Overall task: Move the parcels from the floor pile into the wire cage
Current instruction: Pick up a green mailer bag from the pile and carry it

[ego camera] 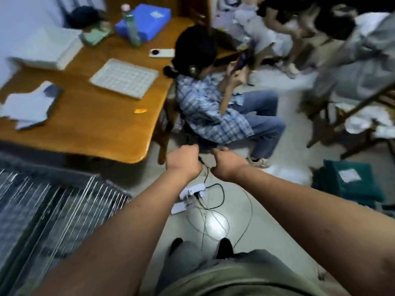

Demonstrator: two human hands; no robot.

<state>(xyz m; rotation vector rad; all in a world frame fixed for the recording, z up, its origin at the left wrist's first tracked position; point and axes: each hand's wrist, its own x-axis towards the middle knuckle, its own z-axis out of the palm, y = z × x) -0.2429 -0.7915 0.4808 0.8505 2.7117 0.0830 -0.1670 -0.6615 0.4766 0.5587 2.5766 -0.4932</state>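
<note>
My left hand and my right hand reach forward side by side over the floor, fingers curled under, and I see nothing held in either. The wire cage stands at the lower left, blurred by motion, with dark parcels inside. A stack of dark green parcels with a white label lies on the floor at the right, well away from both hands.
A wooden table with papers, a white tray and a blue box fills the upper left. A person sits on a chair right ahead of my hands. A power strip and loose cables lie on the floor below my wrists. More people crowd the upper right.
</note>
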